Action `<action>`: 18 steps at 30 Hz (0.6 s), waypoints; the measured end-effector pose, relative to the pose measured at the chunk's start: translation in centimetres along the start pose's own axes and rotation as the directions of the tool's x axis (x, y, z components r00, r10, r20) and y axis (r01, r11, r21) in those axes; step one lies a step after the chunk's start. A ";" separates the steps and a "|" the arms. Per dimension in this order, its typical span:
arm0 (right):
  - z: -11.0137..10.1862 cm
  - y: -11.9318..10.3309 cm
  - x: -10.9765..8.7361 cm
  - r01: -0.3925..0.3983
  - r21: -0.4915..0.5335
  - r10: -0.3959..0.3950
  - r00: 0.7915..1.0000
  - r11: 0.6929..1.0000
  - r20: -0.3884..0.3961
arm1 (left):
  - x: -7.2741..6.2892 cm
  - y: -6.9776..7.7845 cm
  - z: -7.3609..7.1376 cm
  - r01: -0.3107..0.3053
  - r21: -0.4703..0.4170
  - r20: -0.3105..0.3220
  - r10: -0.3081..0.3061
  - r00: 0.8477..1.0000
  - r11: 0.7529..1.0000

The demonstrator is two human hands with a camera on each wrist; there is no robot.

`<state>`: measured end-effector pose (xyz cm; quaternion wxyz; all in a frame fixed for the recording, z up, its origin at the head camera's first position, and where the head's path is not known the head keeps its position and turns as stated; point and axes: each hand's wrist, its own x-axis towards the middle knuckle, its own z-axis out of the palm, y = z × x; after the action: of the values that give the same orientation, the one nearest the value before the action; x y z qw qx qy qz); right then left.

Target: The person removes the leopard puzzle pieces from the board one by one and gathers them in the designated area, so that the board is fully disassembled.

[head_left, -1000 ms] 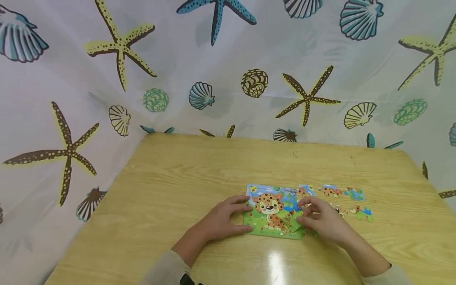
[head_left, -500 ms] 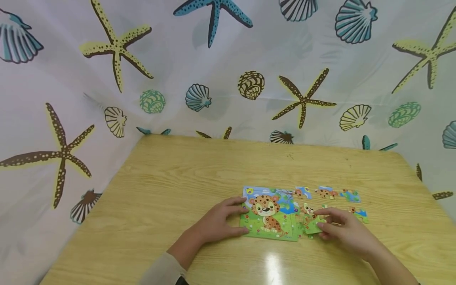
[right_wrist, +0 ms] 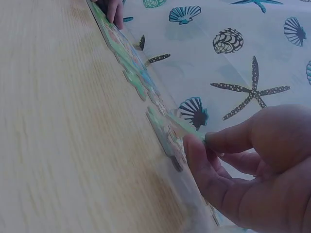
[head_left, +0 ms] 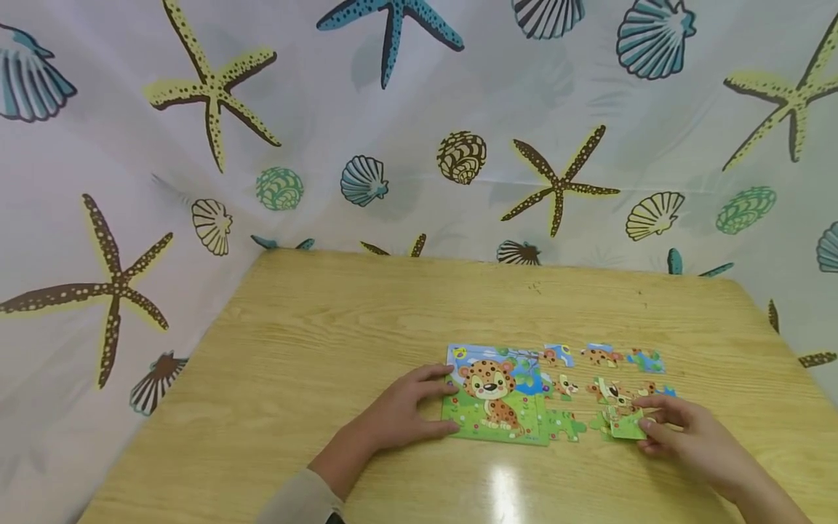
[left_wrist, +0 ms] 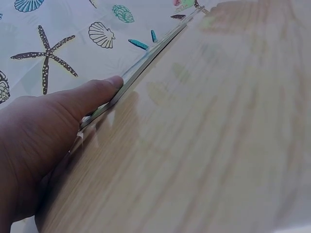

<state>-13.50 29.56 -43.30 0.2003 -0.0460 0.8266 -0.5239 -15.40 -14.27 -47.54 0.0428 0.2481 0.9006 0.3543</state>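
A puzzle board (head_left: 492, 389) with a printed leopard cub lies flat on the table. My left hand (head_left: 411, 409) rests at its left edge, fingers spread and fairly straight. In the left wrist view, the thumb of that left hand (left_wrist: 53, 126) presses along the thin edge of the board (left_wrist: 146, 60). To the right of the board, my right hand (head_left: 697, 433) pinches a mostly green puzzle piece (head_left: 626, 426) between thumb and fingers. The right wrist view has this puzzle piece (right_wrist: 188, 128) held tilted just above other pieces on the tabletop.
Loose puzzle pieces lie in rows right of the board, among them a blue-green piece (head_left: 646, 360), a spotted piece (head_left: 601, 355) and a green piece (head_left: 566, 426). The wooden table (head_left: 327, 320) meets a cloth (head_left: 419, 196) printed with shells and starfish behind.
My right hand has moved right with the green puzzle piece, from over the board's right edge to over the lower loose pieces. My left hand stays at the board's left edge.
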 end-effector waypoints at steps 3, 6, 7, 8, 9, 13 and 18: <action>-0.7 0.5 -0.3 -0.048 -0.011 0.048 0.998 0.999 -0.029 | 0.0 0.0 0.1 -0.004 0.003 0.000 0.004 1.000 1.000; -1.5 1.0 -0.6 -0.084 -0.028 0.082 0.995 0.996 -0.053 | 0.2 0.0 0.1 -0.009 0.007 -0.004 0.009 1.000 1.000; -1.8 1.1 -0.6 -0.094 -0.029 0.092 0.994 0.995 -0.063 | 0.2 0.0 0.1 -0.010 0.009 -0.008 0.010 1.000 1.000; -2.0 1.2 -0.7 -0.100 -0.032 0.098 0.993 0.994 -0.068 | 0.2 0.0 0.1 -0.010 0.011 -0.009 0.010 1.000 1.000; -2.3 1.4 -0.8 -0.102 -0.032 0.100 0.992 0.994 -0.073 | 0.2 0.0 0.1 -0.010 0.013 -0.010 0.011 1.000 1.000; -3.0 1.8 -1.1 -0.098 -0.036 0.095 0.992 0.994 -0.078 | 0.3 0.0 0.1 -0.017 0.014 -0.009 0.017 1.000 1.000; -2.7 2.1 -1.2 -0.099 -0.078 0.090 0.990 0.992 -0.110 | 0.1 0.0 0.1 -0.026 0.012 -0.005 0.026 1.000 1.000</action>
<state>-13.09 33.09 -43.78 0.1787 0.0128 0.8585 -0.4806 -15.51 -14.14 -47.63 0.0343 0.2593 0.8995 0.3499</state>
